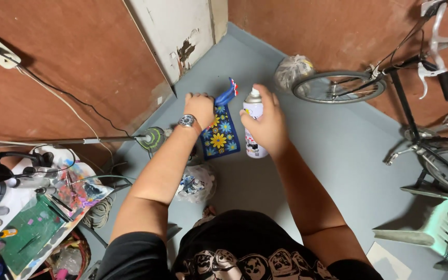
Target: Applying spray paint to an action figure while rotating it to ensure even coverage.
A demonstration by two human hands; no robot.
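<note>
My left hand [199,108], with a watch on the wrist, grips the top edge of a blue panel painted with yellow and white flowers [221,136], holding it out over the grey floor. A blue piece with a red and white tip [228,93] sticks up from the panel's top. My right hand [266,122] is wrapped around a white spray can [254,127] just to the right of the panel. A finger rests on the can's nozzle, which sits close to the panel's upper edge.
A bicycle [416,98] stands at the right by the brown wall, a plastic bag [292,70] beside its wheel. At the left is a cluttered work table [32,218] with a green mat, markers and a black lamp. A crumpled bag [197,182] lies on the floor below my left arm.
</note>
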